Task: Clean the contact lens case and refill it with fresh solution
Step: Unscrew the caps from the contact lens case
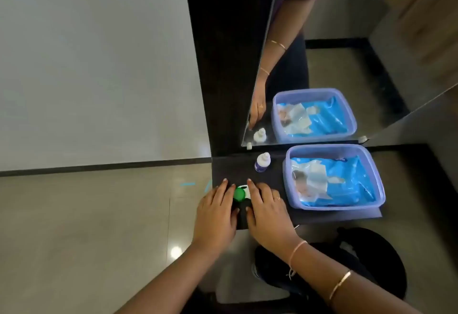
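The contact lens case (pixel 240 193), white with a green cap, lies on the dark shelf (pixel 272 172) near its left end. My left hand (pixel 216 212) lies flat just left of the case, its fingers straight and touching the green cap's side. My right hand (pixel 266 210) lies flat just right of it, fingers straight and covering the case's other half. A small white solution bottle (pixel 262 162) with a purple label stands upright behind the hands, near the mirror.
A lilac plastic tub (pixel 371 182) lined with blue plastic, holding clear wrappers, fills the shelf's right part. A mirror (pixel 309 65) rises behind the shelf. A black stool (pixel 371 251) stands below on the tiled floor.
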